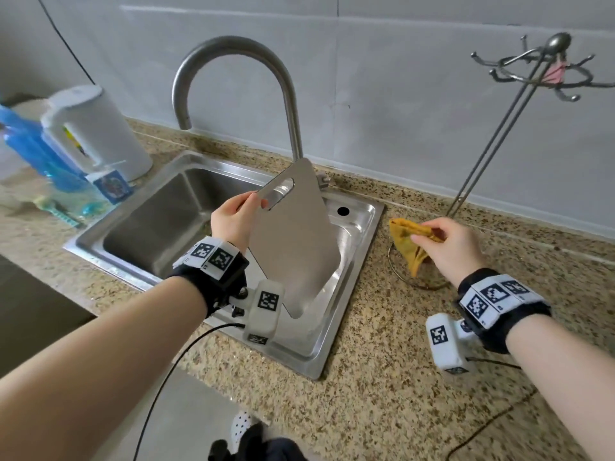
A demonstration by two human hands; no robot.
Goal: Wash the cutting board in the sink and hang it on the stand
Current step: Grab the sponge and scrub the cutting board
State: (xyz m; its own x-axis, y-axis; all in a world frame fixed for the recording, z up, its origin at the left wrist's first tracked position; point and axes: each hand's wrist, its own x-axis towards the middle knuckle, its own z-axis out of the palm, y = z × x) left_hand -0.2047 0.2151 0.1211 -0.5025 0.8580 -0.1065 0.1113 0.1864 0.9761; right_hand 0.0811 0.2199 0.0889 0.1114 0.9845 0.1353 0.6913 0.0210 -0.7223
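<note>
At the centre of the frame the left hand (234, 221) pinches the upper corner of the cutting board (293, 241) beside its slotted handle hole, holding the board tilted over the sink (352, 287), lower corner hanging above the basin. It is a thin, smooth, grey metal sheet with rounded corners, and its face looks dull and slick. With only a fingertip grip on one corner, the board could swing or slide out and clatter into the steel basin, more so once wet. To the centre right, the right hand (449, 242) pinches a crumpled yellow cloth (411, 242) just above the speckled granite countertop (382, 377), near the ring base of the hook stand (499, 134). The stand is thin wire rod with curled hooks at the upper right of the frame; it looks light, so a heavy board hung off one side may tip it. The curved brushed faucet (233, 61) arches over the basin, and no water is visibly running.
</note>
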